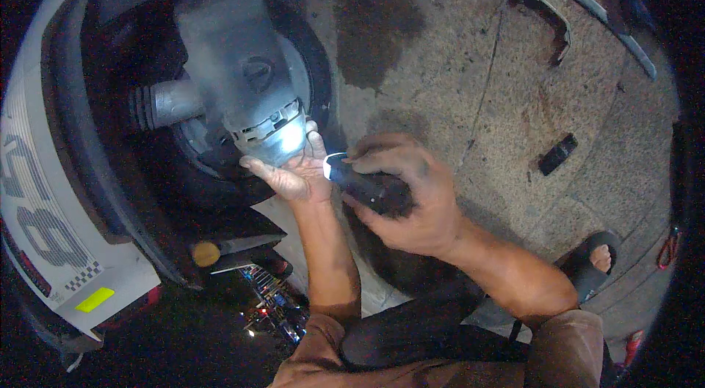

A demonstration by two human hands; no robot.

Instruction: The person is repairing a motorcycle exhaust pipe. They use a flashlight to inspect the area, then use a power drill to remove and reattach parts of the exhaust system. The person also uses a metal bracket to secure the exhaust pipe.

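While your right hand (415,181) was wrapped around the black flashlight (373,190), your left hand (305,179), spread wide, cupped the lower end of the grey cover (235,43) just above its palm. Good work called for aiming light along the slotted edge (270,122) beyond that palm, without shading it with either hand.

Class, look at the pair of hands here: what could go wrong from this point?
1. The left hand cups the lit end of the grey housing bare, so its slotted edge might scratch the fingers.
2. The right hand grips the flashlight; if it slips, the light could fall or the view darken.
3. A small black block lies on the dim pavement and might be stepped on.
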